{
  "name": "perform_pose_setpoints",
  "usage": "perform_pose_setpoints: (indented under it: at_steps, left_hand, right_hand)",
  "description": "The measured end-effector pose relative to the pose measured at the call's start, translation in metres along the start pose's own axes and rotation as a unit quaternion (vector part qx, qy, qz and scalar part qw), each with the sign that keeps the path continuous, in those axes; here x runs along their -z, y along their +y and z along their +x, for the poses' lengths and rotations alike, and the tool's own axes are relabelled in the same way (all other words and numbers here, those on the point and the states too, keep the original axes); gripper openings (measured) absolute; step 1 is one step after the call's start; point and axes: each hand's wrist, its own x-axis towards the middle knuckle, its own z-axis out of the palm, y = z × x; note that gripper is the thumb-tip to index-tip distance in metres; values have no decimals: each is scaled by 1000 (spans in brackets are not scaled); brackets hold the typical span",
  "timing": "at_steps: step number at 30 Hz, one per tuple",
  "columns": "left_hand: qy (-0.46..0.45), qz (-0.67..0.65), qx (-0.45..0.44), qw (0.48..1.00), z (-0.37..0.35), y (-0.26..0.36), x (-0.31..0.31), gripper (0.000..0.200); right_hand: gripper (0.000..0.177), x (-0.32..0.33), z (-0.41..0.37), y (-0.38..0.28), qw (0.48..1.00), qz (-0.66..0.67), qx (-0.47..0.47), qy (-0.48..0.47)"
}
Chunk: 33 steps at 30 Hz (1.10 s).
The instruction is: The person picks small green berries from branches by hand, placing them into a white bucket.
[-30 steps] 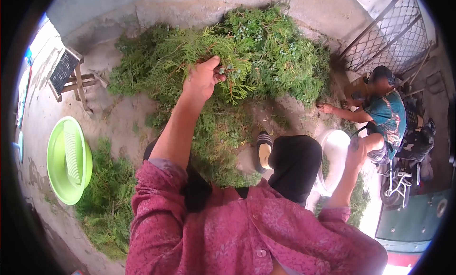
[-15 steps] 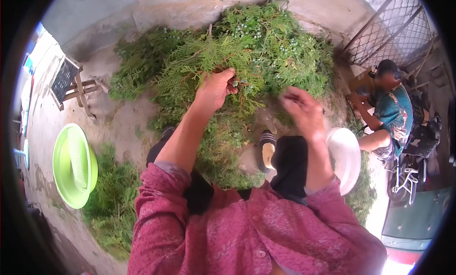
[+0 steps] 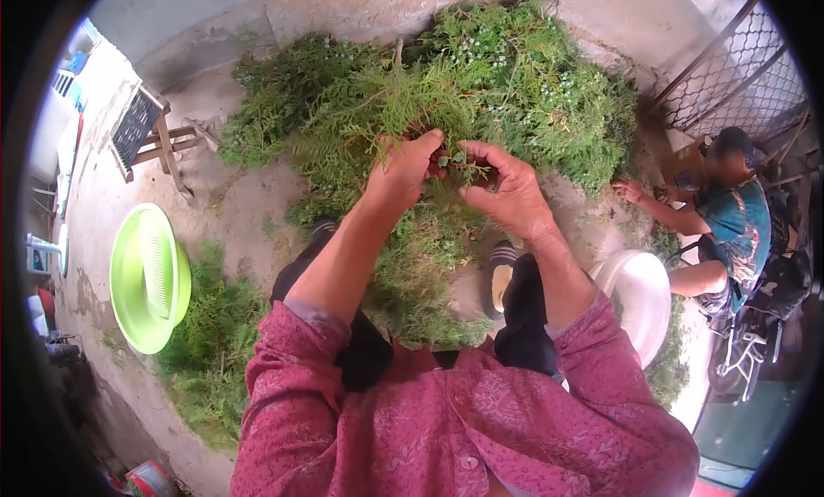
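Note:
My left hand (image 3: 402, 169) is closed on a leafy green conifer branch (image 3: 390, 102), thumb and forefinger pinching its stem. From that grip, small bluish cones (image 3: 457, 159) stick out on the right. My right hand (image 3: 513, 190) is right at these cones, thumb and forefinger apart and curved around the sprig's end. Behind both hands lies a big heap of cut conifer branches (image 3: 558, 93), dotted with pale bluish cones. Loose green sprigs (image 3: 421, 282) cover the ground between my feet.
A white basin (image 3: 645, 300) stands by my right knee. Left are a lime-green basin (image 3: 129, 278), more sprigs (image 3: 210, 360) and a wooden stool (image 3: 163, 145). A seated person (image 3: 734, 214) reaches toward the heap at right, near a wire-mesh gate (image 3: 738, 68). A wall (image 3: 343, 16) closes the back.
My right hand has moved left and up to the cones beside my left hand, which keeps its hold on the branch. The other person's arm has stretched toward the heap.

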Motion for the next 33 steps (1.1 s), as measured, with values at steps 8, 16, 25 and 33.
perform_pose_setpoints:
  at_steps: [8, 16, 25, 33]
  left_hand:
    - [-23, 51, 28, 998, 10, -12, 0, 21]
    - [-28, 48, 60, 997, 10, -14, -10, 12]
    - [20, 248, -29, 968, -7, -6, -21, 13]
    - [92, 38, 4, 995, 21, 19, 1, 12]
  right_hand:
    - [41, 10, -4, 3, 997, 57, -35, -24]
    - [31, 16, -7, 9, 983, 161, -86, -16]
    - [21, 1, -9, 13, 990, -119, -41, 69]
    - [18, 35, -20, 7, 858, 442, -248, -80]
